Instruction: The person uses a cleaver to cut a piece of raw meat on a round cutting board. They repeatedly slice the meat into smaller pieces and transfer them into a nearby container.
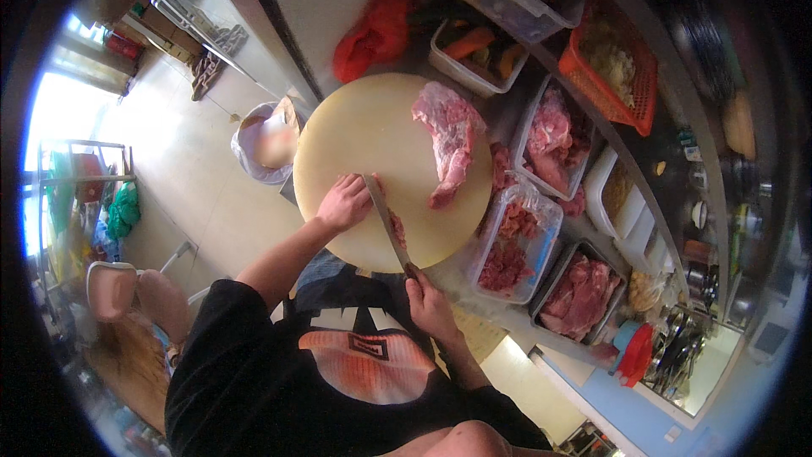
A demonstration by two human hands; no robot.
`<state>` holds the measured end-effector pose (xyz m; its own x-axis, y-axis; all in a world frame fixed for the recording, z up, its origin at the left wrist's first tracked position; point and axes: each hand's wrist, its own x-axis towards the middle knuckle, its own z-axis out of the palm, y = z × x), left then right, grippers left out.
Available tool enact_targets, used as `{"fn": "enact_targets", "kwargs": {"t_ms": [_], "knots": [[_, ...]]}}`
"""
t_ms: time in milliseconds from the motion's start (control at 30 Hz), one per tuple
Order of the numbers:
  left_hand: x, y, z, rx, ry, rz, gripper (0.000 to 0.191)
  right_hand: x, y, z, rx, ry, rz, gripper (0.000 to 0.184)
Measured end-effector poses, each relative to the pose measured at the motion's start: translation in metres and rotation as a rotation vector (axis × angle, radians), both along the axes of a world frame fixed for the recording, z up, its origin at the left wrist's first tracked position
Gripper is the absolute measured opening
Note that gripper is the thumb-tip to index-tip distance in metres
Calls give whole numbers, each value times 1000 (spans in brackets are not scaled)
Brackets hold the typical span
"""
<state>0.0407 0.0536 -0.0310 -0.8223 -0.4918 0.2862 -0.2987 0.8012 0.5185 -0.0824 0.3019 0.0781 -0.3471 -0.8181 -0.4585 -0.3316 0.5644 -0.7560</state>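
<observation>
My right hand [432, 306] grips the handle of a long-bladed knife [386, 216], whose blade slants across a round, pale cutting board [355, 120]. My left hand [346, 203] lies on the board at the blade's far end, its bent fingers on a small piece of raw meat that they mostly hide. Small strips of raw meat [397, 230] lie along the blade's right side. A large piece of raw meat [450, 139] rests at the board's right, apart from both hands.
Right of the board stand a plastic tub of cut meat [507, 260], a dark tray of meat [577, 298], another meat tub [555, 139] and a vegetable container [479, 57]. An orange basket [609, 63] is beyond them. A red bag [374, 35] lies behind; a lined bin [265, 143] stands left.
</observation>
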Motion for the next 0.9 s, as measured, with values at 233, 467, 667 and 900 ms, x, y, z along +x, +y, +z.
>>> {"fn": "enact_targets", "kwargs": {"t_ms": [233, 467, 667, 900], "knots": [[-3, 0, 3, -87, 25, 12, 39, -2, 1, -2, 18, -11, -9, 38], [-1, -1, -3, 11, -22, -1, 49, -12, -26, -10, -64, -10, -12, 39], [-1, -3, 4, -21, -17, -16, 42, -11, -23, 0, -63, -2, -11, 37], [-4, -4, 5, -13, -52, -29, 30, -19, -75, -27, -122, 13, 43, 40]]}}
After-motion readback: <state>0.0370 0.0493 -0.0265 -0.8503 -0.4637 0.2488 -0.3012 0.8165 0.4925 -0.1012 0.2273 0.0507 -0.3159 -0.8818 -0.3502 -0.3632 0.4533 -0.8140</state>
